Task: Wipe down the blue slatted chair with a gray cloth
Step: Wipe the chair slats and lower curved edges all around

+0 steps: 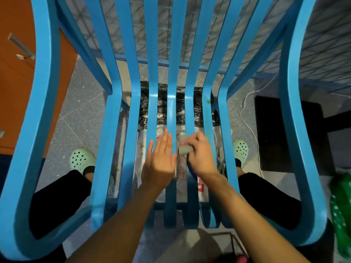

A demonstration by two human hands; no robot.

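The blue slatted chair (133, 114) fills the view from above, its seat slats running away from me and bending up into the backrest. My right hand (199, 154) grips a small bunched gray cloth (184, 149) over the middle seat slats. My left hand (159, 158) lies flat with straight fingers on the slats just left of the cloth, holding nothing. A greenish smear (208, 103) marks one slat right of centre.
Under the seat lie a black plastic sheet (163, 105) and a white bag (181, 171). My feet in pale green clogs (80, 160) stand either side. An orange cabinet (17, 76) is left, a black box (273, 133) and white cable (248, 122) right.
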